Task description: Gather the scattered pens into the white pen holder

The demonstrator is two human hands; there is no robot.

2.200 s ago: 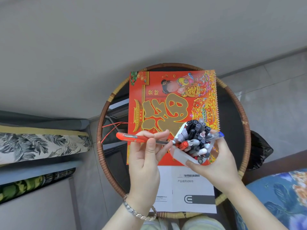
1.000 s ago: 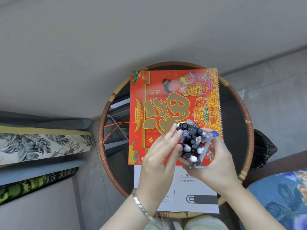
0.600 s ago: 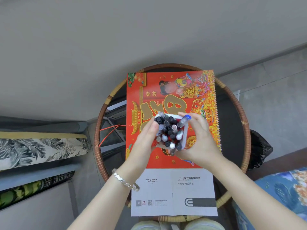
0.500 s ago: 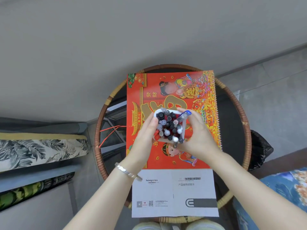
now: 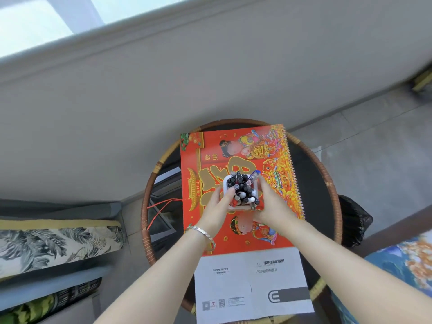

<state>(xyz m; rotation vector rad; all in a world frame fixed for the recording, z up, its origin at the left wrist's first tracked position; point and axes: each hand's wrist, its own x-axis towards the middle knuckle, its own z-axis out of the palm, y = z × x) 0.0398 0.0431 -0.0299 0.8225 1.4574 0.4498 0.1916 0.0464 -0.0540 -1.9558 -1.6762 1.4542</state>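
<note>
The white pen holder (image 5: 225,184) stands upright on the red calendar (image 5: 275,239), packed with several pens (image 5: 243,190), mostly with dark caps. One pen with a blue tip (image 5: 254,175) leans out at the holder's far right. My left hand (image 5: 217,210) presses against the holder's left side, thumb at its rim. On the holder's right side, my right hand (image 5: 272,206) wraps around it. Both hands grip it. No loose pen shows on the table.
The calendar lies across a round glass table with a rattan rim (image 5: 146,206). A white printed booklet (image 5: 252,284) overlaps the near edge. Patterned cushions (image 5: 53,246) sit at the left, a blue floral cushion (image 5: 402,260) at the right, a black bag (image 5: 353,220) beside the table.
The red pen went from my left hand into the holder. Both hands then carried the holder away from me and set it upright on the middle of the calendar.
</note>
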